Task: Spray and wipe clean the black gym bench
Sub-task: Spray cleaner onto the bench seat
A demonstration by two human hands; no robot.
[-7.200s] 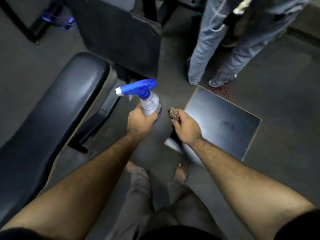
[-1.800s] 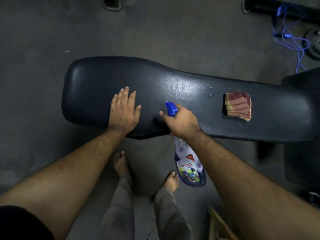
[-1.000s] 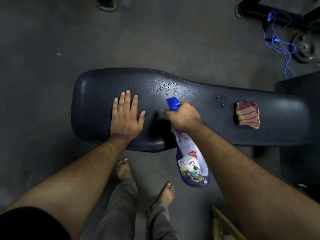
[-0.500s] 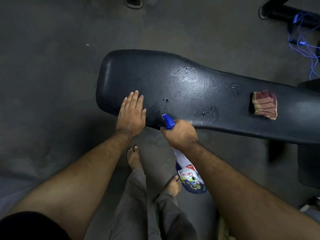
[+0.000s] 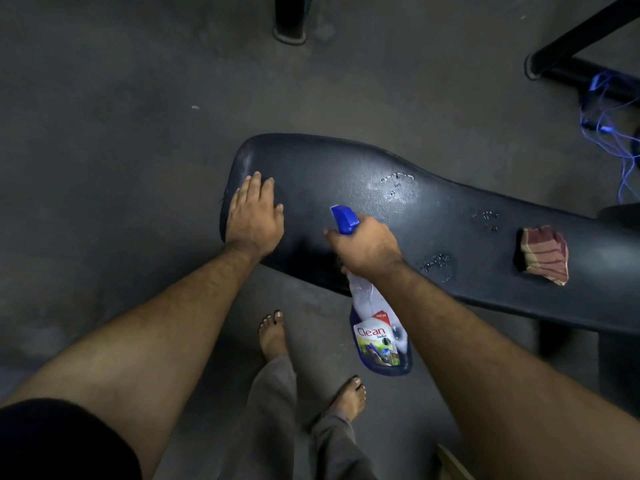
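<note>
The black gym bench (image 5: 450, 216) runs from the centre to the right edge, with wet spray patches on its pad. My left hand (image 5: 254, 216) lies flat, fingers together, on the bench's left end. My right hand (image 5: 367, 247) grips the neck of a spray bottle (image 5: 379, 327) with a blue nozzle that points over the pad; its labelled body hangs below the bench edge. A folded red striped cloth (image 5: 545, 254) rests on the pad at the right, clear of both hands.
Grey concrete floor lies all around. A black post foot (image 5: 291, 19) stands at the top centre. A black frame bar (image 5: 581, 69) and tangled blue cords (image 5: 613, 133) sit at the top right. My bare feet (image 5: 273, 332) stand just below the bench.
More wet patches have appeared on the pad. My left hand has slid to the bench's left end. My right hand with the bottle has moved over the pad, and the view has shifted left.
</note>
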